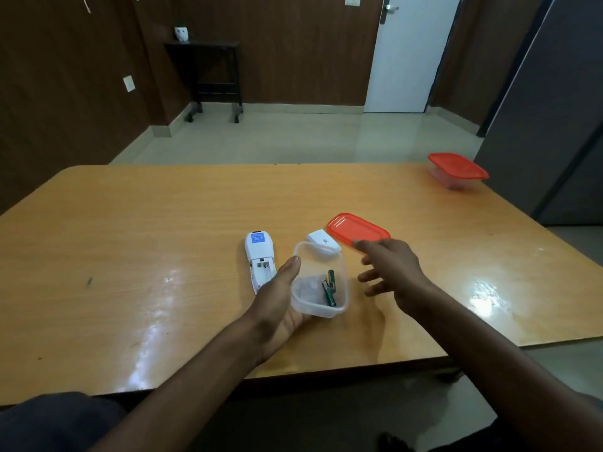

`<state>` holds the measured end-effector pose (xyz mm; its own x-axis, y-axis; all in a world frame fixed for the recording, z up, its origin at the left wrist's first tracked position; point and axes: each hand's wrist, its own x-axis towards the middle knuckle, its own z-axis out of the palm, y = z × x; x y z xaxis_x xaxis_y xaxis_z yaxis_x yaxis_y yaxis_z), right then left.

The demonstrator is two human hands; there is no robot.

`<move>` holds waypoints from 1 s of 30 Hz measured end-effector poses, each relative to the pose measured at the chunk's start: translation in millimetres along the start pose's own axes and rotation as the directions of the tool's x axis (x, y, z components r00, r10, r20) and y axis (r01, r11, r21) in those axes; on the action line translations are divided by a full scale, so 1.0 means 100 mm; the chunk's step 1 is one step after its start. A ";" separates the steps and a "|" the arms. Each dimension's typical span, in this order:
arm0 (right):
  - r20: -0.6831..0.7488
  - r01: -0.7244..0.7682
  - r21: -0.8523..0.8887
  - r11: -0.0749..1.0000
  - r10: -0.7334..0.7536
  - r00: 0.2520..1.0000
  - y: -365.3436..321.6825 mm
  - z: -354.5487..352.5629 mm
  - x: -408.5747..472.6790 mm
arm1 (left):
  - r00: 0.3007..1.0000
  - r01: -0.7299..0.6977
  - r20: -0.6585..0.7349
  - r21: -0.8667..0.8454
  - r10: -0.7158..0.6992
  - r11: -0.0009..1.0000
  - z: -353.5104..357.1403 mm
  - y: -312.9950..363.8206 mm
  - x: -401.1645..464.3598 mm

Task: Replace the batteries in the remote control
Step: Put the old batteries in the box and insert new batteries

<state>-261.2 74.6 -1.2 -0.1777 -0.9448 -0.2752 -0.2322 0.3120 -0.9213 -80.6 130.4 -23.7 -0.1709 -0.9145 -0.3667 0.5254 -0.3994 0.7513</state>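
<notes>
Both forearms are reaching in from the bottom of the frame toward an open tub of batteries.

Just below centre, the left hand (277,300) is cupping the clear plastic tub (321,282), thumb along its rim, tilting it up off the table (146,256); the right hand (390,269) is hovering beside it with fingers spread, grasping nothing. Small green batteries (329,287) are lying loose inside: light, hard and smooth, likely to roll, so pinching one by its middle looks best. Left of the tub, the white remote (259,259) is lying face down with its battery bay open and seemingly empty. Its cover (323,241) and the red lid (357,230) are sitting just above the tub.
</notes>
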 end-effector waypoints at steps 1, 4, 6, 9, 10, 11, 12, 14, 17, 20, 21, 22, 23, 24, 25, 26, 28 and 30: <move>0.068 0.053 -0.084 0.995 -0.048 0.997 -0.02 0.01 -0.09 | 1.000 -0.002 0.006 0.017 0.001 1.000 0.01 -0.02 0.02; 0.125 0.209 -0.283 0.936 -0.180 0.976 -0.01 0.04 -0.20 | 1.000 -0.009 0.015 0.033 0.009 0.999 0.07 -0.06 0.10; 0.067 0.258 -0.432 0.864 -0.254 0.965 0.05 0.02 -0.14 | 0.998 -0.051 0.029 0.093 0.048 0.994 0.11 -0.09 0.14; 0.006 0.271 -0.604 0.749 -0.336 0.942 0.10 -0.08 -0.03 | 0.991 -0.114 -0.016 0.421 0.133 0.900 0.15 -0.13 0.14; 0.011 0.281 -0.656 0.700 -0.363 0.932 0.12 -0.12 0.01 | 0.986 -0.116 -0.042 0.526 0.162 0.842 0.15 -0.14 0.14; 0.020 0.282 -0.697 0.659 -0.375 0.927 0.12 -0.16 0.04 | 0.982 -0.110 -0.054 0.610 0.179 0.785 0.15 -0.15 0.13; 0.027 0.279 -0.724 0.631 -0.378 0.926 0.11 -0.19 0.07 | 0.982 -0.101 -0.053 0.666 0.181 0.739 0.14 -0.15 0.12; 0.045 0.270 -0.778 0.568 -0.379 0.924 0.08 -0.24 0.08 | 0.989 -0.094 -0.020 0.665 0.144 0.741 0.13 -0.17 0.11; 0.086 0.249 -0.882 0.400 -0.383 0.920 0.02 -0.27 0.06 | 0.996 -0.083 0.030 0.586 0.081 0.806 0.15 -0.19 0.11; 0.107 0.223 -0.924 0.312 -0.349 0.931 0.01 -0.25 0.03 | 0.998 -0.053 0.048 0.506 0.033 0.861 0.20 -0.22 0.11; 0.107 0.212 -0.929 0.302 -0.328 0.939 0.02 -0.25 0.02 | 0.999 -0.033 0.051 0.477 0.010 0.879 0.20 -0.23 0.11; 0.104 0.201 -0.933 0.300 -0.308 0.946 0.02 -0.25 0.02 | 0.998 -0.016 0.056 0.451 -0.010 0.892 0.21 -0.24 0.10; 0.099 0.190 -0.932 0.308 -0.287 0.953 0.02 -0.26 0.02 | 0.998 -0.001 0.060 0.433 -0.028 0.902 0.21 -0.24 0.10; 0.092 0.179 -0.929 0.325 -0.266 0.960 0.02 -0.27 0.02 | 0.997 0.008 0.070 0.421 -0.042 0.907 0.21 -0.24 0.10; 0.082 0.166 -0.923 0.348 -0.245 0.966 0.02 -0.28 0.02 | 0.996 0.004 0.080 0.427 -0.042 0.904 0.20 -0.23 0.09; 0.075 0.161 -0.916 0.368 -0.237 0.969 0.02 -0.28 0.03 | 0.997 -0.015 0.080 0.460 -0.025 0.888 0.19 -0.22 0.09; 0.069 0.181 -0.905 0.384 -0.286 0.956 0.02 -0.26 0.02 | 0.994 -0.107 0.056 0.662 0.093 0.742 0.16 -0.17 0.07; 0.078 0.242 -0.891 0.383 -0.397 0.914 0.01 -0.23 -0.01 | 0.966 -0.187 0.080 0.873 0.247 0.450 0.11 -0.11 0.05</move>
<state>-283.3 78.1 4.6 0.0043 -0.9957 0.0928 -0.9845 -0.0205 -0.1744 -96.7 129.7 -27.6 -0.1022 -0.9869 -0.1251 -0.4590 -0.0647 0.8861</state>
